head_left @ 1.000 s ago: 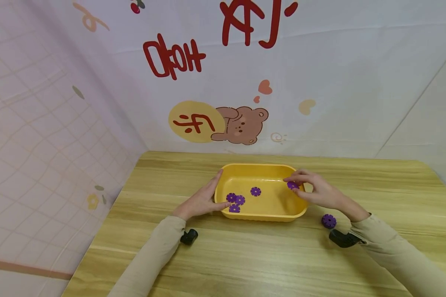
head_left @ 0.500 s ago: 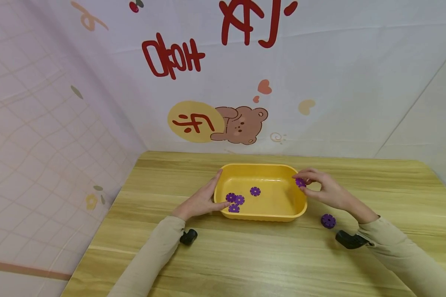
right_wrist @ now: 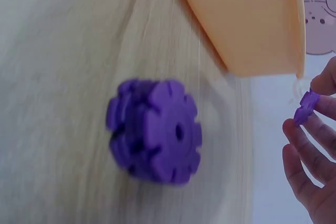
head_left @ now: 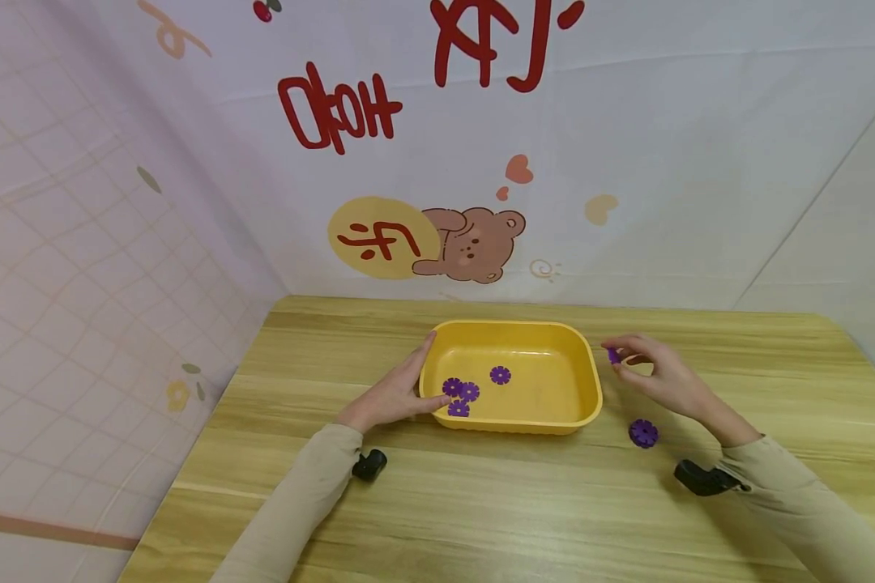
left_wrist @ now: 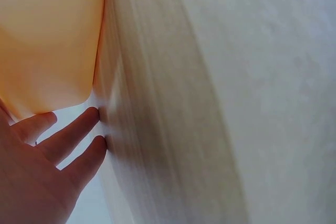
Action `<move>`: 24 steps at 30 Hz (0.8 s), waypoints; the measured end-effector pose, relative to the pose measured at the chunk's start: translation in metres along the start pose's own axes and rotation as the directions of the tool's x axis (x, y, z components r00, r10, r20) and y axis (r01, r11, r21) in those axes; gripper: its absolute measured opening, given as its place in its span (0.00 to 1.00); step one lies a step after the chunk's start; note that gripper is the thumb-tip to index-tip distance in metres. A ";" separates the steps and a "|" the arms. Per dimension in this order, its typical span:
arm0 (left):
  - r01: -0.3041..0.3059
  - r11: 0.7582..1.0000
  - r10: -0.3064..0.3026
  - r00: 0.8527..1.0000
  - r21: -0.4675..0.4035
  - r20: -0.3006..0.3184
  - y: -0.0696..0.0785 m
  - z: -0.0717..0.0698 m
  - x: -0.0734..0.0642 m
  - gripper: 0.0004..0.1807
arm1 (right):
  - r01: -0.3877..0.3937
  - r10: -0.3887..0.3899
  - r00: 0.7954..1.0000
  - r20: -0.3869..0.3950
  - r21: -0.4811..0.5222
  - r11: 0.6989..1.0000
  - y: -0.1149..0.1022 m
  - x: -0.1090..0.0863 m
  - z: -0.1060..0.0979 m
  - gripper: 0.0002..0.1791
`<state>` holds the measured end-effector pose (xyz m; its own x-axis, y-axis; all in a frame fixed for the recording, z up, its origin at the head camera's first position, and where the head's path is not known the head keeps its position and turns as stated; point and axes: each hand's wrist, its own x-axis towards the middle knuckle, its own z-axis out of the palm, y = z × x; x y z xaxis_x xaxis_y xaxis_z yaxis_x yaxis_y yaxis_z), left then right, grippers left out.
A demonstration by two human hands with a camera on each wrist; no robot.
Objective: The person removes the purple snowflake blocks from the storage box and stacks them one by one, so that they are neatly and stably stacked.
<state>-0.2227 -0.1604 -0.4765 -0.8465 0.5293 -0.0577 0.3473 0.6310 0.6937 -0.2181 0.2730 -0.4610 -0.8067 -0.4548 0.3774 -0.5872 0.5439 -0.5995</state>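
A yellow plastic basin (head_left: 547, 413) sits on the table. My left hand (head_left: 390, 397) holds its left end, the thumb over the rim and the fingers along the outer wall. In the left wrist view, the fingers of the left hand (left_wrist: 52, 156) lie against the basin wall (left_wrist: 47, 66) and the tabletop. Several purple notched discs (head_left: 500, 375) lie inside the basin, most near the thumb. To the right of the basin, my right hand (head_left: 663, 380) pinches one purple disc (head_left: 613, 355) between thumb and fingers, held above the table; the right wrist view shows this disc (right_wrist: 306, 107) edge-on.
A short stack of purple discs (head_left: 643, 433) stands on the wooden table (head_left: 496, 502), right of the basin and below the right hand. A printed cloth wall (head_left: 663, 146) rises behind the table. Black wrist mounts (head_left: 707, 478) stick out below the sleeves.
My right hand has moved right with the purple disc, from over the basin's right end to outside it. The left hand and the basin have stayed in place.
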 end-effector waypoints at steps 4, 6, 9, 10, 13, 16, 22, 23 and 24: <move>-0.002 1.000 0.002 1.000 -0.003 0.003 0.000 0.000 0.000 0.61 | 0.003 -0.003 1.000 0.001 -0.007 1.000 0.003 -0.007 -0.004 0.20; -0.003 1.000 0.003 1.000 -0.009 0.005 0.001 0.000 0.000 0.61 | 0.010 -0.010 1.000 0.007 -0.012 1.000 0.005 -0.012 -0.006 0.20; 0.000 1.000 0.000 1.000 -0.018 0.005 0.001 0.000 -0.001 0.61 | 0.012 -0.011 1.000 0.028 -0.017 1.000 0.008 -0.018 -0.007 0.20; 0.005 1.000 -0.004 1.000 -0.020 0.007 0.002 -0.001 -0.001 0.61 | 0.012 -0.011 0.999 0.032 -0.021 1.000 0.008 -0.020 -0.008 0.19; 0.009 1.000 -0.009 1.000 -0.028 0.007 0.002 -0.001 -0.001 0.60 | 0.008 -0.007 0.999 0.043 -0.030 1.000 0.010 -0.027 -0.010 0.19; 0.009 0.999 -0.009 1.000 -0.035 0.006 0.002 -0.001 -0.001 0.60 | 0.026 -0.024 0.999 0.041 -0.035 0.999 0.010 -0.033 -0.011 0.20; 0.004 0.999 -0.004 1.000 -0.032 -0.004 0.002 0.000 -0.001 0.60 | 0.073 -0.072 0.997 0.040 -0.018 0.997 0.012 -0.046 -0.010 0.22; -0.001 1.000 0.001 1.000 -0.031 -0.006 0.002 0.000 0.000 0.60 | 0.073 -0.073 0.997 0.040 -0.016 0.997 0.012 -0.048 -0.010 0.22; -0.006 1.000 0.005 1.000 -0.029 -0.008 0.002 0.000 0.000 0.60 | 0.073 -0.072 0.997 0.041 -0.011 0.997 0.013 -0.050 -0.010 0.22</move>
<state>-0.2221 -0.1595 -0.4750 -0.8479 0.5279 -0.0482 0.3399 0.6112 0.7148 -0.1856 0.3098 -0.4806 -0.7585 -0.5219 0.3903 -0.6451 0.5167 -0.5629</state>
